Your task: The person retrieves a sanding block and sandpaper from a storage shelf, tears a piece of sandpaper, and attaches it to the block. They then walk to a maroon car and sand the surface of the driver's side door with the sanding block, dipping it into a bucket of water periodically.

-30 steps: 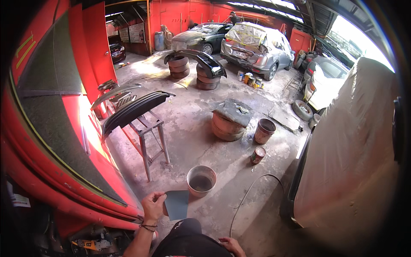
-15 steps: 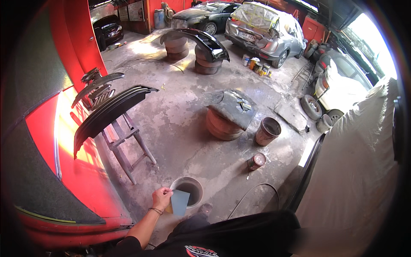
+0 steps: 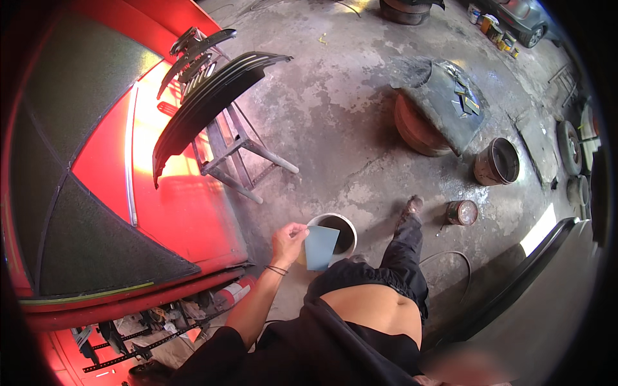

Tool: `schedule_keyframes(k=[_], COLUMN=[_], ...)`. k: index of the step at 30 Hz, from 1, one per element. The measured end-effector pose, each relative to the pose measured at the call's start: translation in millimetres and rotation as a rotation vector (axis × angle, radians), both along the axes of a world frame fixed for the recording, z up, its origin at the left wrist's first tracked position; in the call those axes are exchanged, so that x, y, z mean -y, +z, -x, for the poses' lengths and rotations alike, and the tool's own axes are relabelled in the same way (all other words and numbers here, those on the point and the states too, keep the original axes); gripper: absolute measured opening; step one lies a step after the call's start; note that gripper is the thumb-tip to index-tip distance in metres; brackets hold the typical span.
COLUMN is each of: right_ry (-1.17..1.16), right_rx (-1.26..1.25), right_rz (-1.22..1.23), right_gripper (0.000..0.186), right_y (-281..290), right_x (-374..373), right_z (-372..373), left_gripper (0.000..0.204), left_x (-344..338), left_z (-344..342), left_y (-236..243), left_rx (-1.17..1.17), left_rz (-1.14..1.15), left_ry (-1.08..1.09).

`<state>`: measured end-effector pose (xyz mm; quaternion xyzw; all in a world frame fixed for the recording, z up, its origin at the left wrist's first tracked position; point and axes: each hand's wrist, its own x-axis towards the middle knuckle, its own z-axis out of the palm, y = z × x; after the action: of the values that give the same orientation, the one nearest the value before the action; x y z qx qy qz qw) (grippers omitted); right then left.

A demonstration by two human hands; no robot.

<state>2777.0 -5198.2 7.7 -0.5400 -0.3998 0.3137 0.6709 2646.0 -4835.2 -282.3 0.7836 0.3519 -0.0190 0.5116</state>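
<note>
My left hand (image 3: 290, 244) pinches the upper left corner of a flat grey-blue sheet that looks like sandpaper (image 3: 321, 249). The sheet hangs beside a pale, round bucket (image 3: 349, 226) on the floor and covers part of its rim from this view. Dark contents show inside the bucket. At the lower right edge, a blurred skin-coloured shape near my shirt seems to be my right hand (image 3: 467, 368); its fingers cannot be made out. My black shirt (image 3: 309, 350) is raised, baring my belly.
A black car bumper (image 3: 212, 106) rests on a metal stand (image 3: 241, 151) at left, beside a red panel (image 3: 174, 219). Right of centre, a dark panel (image 3: 444, 96) with small pieces lies on a drum-like support. A dark bucket (image 3: 496, 162), a paint can (image 3: 461, 212) and a hose (image 3: 460, 254) are nearby.
My view has tilted down and turned left, so the cars at the back have mostly left the picture. My shirt is now lifted. The left hand still holds the sheet by the bucket.
</note>
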Motion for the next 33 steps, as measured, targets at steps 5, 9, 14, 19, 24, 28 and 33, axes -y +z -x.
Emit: schedule_keyframes(k=[5,9,14,19,24,28,33], right_ry=[0.382,0.447,0.54,0.415,-0.268,-0.415,-0.379], right_rx=[0.082,0.074,-0.005,-0.172,0.604,-0.063,-0.235], right_rz=[-0.204,-0.272,-0.211,0.064,0.979,0.753,0.46], right_gripper=[0.028,0.023,0.019,0.016,0.019,0.03,0.045], right_y=[18,28,26,-9,-123,-125,-137], right_x=[-10,1,5,-14,-11,-120,-287], right_z=[-136,-214,-321,-435,-512,-580,-668], left_gripper=[0.018,0.015,0.017,0.014,0.015,0.016,0.014], left_x=[49,56,55,23,-37,-97,-159], left_z=[-53,-129,-198,-294,-424,-542,-665], left_y=[11,7,41,84,125,134,142], left_rx=[0.052,0.145,0.238,0.365,0.524,0.672,0.7], left_rz=[0.041,0.093,-0.026,-0.061,0.027,0.285,0.426], left_ry=[0.227,0.251,0.452,0.563,0.592,0.509,0.429])
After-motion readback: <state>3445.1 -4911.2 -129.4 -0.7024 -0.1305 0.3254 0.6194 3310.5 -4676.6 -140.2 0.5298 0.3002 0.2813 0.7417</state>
